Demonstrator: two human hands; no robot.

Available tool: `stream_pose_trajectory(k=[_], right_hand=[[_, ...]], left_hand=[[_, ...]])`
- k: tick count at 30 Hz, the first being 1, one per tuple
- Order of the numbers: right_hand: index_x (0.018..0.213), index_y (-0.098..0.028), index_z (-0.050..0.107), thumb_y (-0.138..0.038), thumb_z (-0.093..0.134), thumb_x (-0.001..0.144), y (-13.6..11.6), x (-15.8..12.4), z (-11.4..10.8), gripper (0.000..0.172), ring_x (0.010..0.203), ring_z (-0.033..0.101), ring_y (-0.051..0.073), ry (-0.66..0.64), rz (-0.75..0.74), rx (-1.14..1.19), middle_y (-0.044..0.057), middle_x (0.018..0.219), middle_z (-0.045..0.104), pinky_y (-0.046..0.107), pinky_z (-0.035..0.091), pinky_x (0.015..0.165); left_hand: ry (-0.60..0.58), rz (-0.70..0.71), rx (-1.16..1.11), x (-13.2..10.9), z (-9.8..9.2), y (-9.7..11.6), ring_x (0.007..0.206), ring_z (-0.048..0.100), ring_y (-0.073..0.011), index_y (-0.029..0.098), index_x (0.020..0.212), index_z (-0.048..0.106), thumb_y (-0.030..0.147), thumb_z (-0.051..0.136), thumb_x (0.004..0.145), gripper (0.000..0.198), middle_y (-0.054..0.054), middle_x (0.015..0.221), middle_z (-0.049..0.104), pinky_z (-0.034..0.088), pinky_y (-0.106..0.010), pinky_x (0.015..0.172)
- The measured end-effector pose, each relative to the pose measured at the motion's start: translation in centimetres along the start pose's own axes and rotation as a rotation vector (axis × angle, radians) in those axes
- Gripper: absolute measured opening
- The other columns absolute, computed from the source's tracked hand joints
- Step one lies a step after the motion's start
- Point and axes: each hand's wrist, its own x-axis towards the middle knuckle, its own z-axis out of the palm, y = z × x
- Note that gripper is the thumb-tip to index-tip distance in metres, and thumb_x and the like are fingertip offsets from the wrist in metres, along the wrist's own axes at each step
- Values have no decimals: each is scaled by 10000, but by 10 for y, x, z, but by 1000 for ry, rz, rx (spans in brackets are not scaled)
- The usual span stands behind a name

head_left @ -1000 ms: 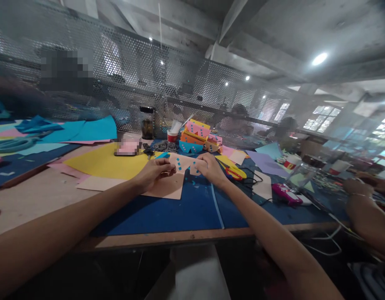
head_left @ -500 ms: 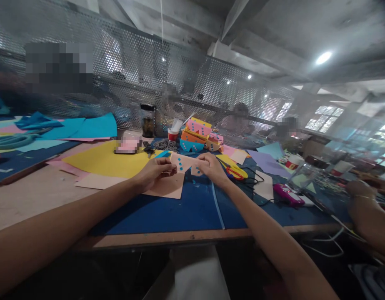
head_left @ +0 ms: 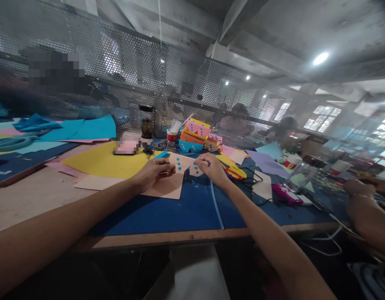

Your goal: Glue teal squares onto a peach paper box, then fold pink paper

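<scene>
A peach paper cutout (head_left: 183, 163) with small blue squares on it and a notch in its lower edge is held up between my hands. My left hand (head_left: 156, 171) is closed, its thumb and fingertips pinched at the cutout's left end. At the right end, my right hand (head_left: 213, 168) grips the paper between thumb and fingers. Under and beside my left hand lie a peach sheet (head_left: 166, 187) and a large yellow sheet (head_left: 101, 160). Yellow-and-red-handled scissors (head_left: 236, 173) rest just right of my right hand.
Folded, dotted paper pieces (head_left: 195, 133) are stacked behind my hands, next to a paper cup (head_left: 172, 135) and a dark jar (head_left: 146, 121). A phone (head_left: 126, 146) lies on the yellow sheet. Rightward are a magenta device (head_left: 286, 193), cables, a clear jar (head_left: 300, 175) and another person's arm (head_left: 367, 208).
My right fingers have shifted slightly on the cutout, so more of the blue squares at its right end show. My left hand has hardly moved.
</scene>
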Motion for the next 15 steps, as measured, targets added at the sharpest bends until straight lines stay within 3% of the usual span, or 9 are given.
stream_pose_trajectory(k=[5,10,15], right_hand=[[770,-227,704,-443,642,936,2,-2,3,280,1036,638,243,-1,-15,17,76,1008,741,413,448,1003],[1040,-234,724,-468,455,1049,-1,-2,-4,357,1181,618,219,79,-12,56,82,1182,722,391,416,1089],[1118,-234,709,-509,499,1025,7,-4,-6,358,1203,585,250,176,26,46,101,1188,689,425,423,1094]], left_hand=[[16,-27,-17,3,-1,-2,706,684,-162,166,690,688,285,936,620,284,-58,740,733,557,-321,761],[42,-20,-31,4,-8,6,733,681,-144,167,709,706,296,949,609,294,-41,748,727,558,-276,750],[63,-12,-34,2,-12,12,745,686,-145,184,733,720,293,944,625,271,-38,777,731,574,-278,764]])
